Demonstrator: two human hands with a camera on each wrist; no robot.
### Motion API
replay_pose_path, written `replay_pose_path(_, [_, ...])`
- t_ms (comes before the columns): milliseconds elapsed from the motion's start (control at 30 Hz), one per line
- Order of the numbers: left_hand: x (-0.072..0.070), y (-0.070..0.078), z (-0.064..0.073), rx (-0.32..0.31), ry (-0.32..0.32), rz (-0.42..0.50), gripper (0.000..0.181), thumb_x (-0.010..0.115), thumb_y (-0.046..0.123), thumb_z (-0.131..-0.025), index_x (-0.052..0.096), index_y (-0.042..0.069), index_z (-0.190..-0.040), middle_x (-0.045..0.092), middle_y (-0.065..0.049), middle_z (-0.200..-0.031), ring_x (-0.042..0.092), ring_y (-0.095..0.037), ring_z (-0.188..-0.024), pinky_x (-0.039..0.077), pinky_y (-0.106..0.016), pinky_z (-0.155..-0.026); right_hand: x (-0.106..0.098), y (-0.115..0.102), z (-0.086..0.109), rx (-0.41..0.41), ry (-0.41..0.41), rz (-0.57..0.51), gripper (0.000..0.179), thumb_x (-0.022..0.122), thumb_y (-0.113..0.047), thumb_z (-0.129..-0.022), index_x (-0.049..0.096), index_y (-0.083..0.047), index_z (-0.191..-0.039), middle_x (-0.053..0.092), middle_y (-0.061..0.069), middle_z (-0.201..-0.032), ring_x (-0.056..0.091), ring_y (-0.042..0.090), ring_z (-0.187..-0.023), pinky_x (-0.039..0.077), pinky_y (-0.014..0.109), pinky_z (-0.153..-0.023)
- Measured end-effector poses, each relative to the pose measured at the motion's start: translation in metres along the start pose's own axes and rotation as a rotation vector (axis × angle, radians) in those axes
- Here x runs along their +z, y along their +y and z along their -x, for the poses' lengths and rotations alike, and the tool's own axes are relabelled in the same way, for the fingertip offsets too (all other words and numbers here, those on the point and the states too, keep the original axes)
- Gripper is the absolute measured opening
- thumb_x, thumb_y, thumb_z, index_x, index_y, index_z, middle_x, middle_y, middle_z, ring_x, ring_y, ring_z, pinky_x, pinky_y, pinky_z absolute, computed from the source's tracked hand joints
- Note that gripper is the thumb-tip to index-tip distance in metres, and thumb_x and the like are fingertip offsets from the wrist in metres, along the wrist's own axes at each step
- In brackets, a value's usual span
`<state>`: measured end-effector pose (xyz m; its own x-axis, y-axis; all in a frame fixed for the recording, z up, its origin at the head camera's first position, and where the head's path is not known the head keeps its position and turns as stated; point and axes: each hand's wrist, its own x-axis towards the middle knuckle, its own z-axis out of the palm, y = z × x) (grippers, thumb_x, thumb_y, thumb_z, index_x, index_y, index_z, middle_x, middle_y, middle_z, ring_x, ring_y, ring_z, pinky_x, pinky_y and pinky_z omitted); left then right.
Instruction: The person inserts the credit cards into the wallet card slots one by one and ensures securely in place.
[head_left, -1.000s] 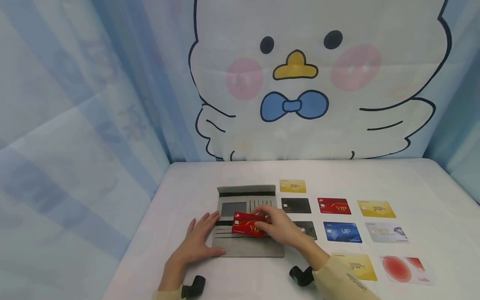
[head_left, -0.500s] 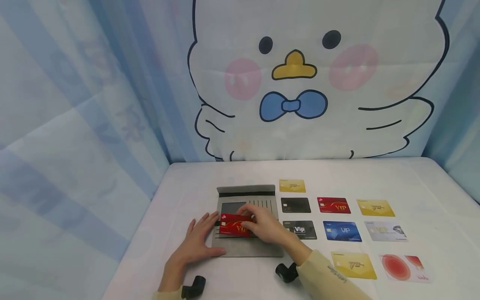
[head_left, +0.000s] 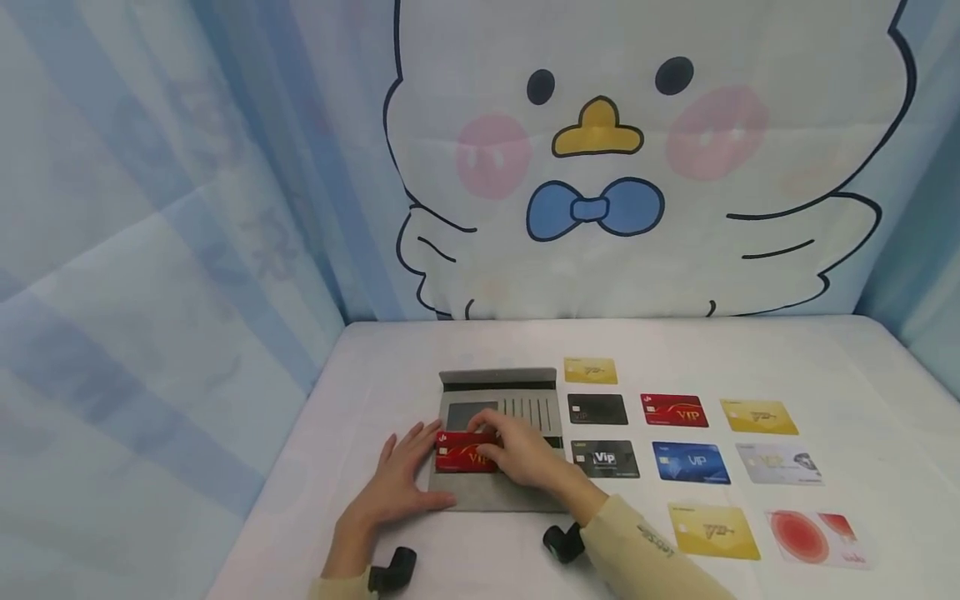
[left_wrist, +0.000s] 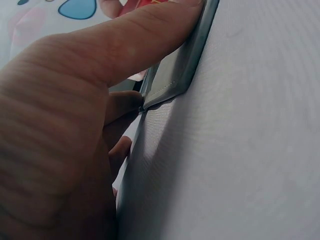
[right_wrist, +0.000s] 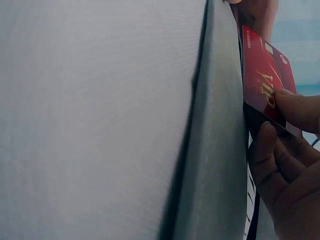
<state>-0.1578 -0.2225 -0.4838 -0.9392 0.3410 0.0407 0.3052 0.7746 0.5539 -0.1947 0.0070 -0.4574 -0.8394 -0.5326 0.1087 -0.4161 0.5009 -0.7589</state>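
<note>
Head view showed the right hand (head_left: 520,452) pinching a red card (head_left: 457,452), lettered "VIP", to its left over a wallet (head_left: 491,498). The left hand (head_left: 393,487), fingers straight, touched the wallet. Right of the right hand, a black card (head_left: 606,459) read "Vip", a blue card (head_left: 691,463) "VIP".

A red card (head_left: 457,452) was pinched over a grey holder (head_left: 495,497) by fingers (head_left: 487,418) of the right hand (head_left: 527,452); the holder's left edge was touched by the left hand (head_left: 397,486).

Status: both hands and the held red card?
Right hand pinches red card over gray folder. Left hand on folder's left edge, beside card. Card-to-folder contact unclear. Nothing visibly blocking.
</note>
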Motion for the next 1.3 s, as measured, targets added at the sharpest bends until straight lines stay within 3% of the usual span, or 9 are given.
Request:
replay_pose_path(300, [0.000,0.000,0.001,0.004,0.002,-0.013,0.097,0.073,0.058,-0.068,0.033,0.018,-0.146,0.027,0.005,-0.151,0.012,-0.019,-0.140,-0.002,-0.049,-0.111,0.004,0.000,-0.001,-0.028,0.004,0.052,0.027,0.064,-0.011,-0.088,0.057,-0.016,-0.113,0.063,-0.003,-0.101,0.058,0.010,-0.090,0.051,0.030,-0.082])
replay_pose_path(533, [0.000,0.001,-0.001,0.023,0.006,-0.009,0.096,0.075,0.055,-0.068,0.035,0.015,-0.145,0.030,0.001,-0.150,0.015,-0.024,-0.140,-0.001,-0.052,-0.110,0.002,-0.002,-0.002,-0.015,-0.002,0.074,0.028,0.066,-0.011,-0.086,0.057,-0.015,-0.112,0.063,-0.001,-0.102,0.059,0.012,-0.092,0.051,0.031,-0.083])
replay_pose_path(1300, [-0.002,0.004,0.001,0.002,-0.019,-0.036,0.104,0.075,0.061,-0.063,0.032,0.017,-0.147,0.025,0.004,-0.152,0.011,-0.020,-0.140,-0.002,-0.051,-0.111,0.000,-0.002,-0.011,-0.032,-0.019,0.099,0.021,0.068,-0.012,-0.085,0.061,-0.013,-0.104,0.064,-0.003,-0.095,0.058,0.011,-0.088,0.050,0.032,-0.083])
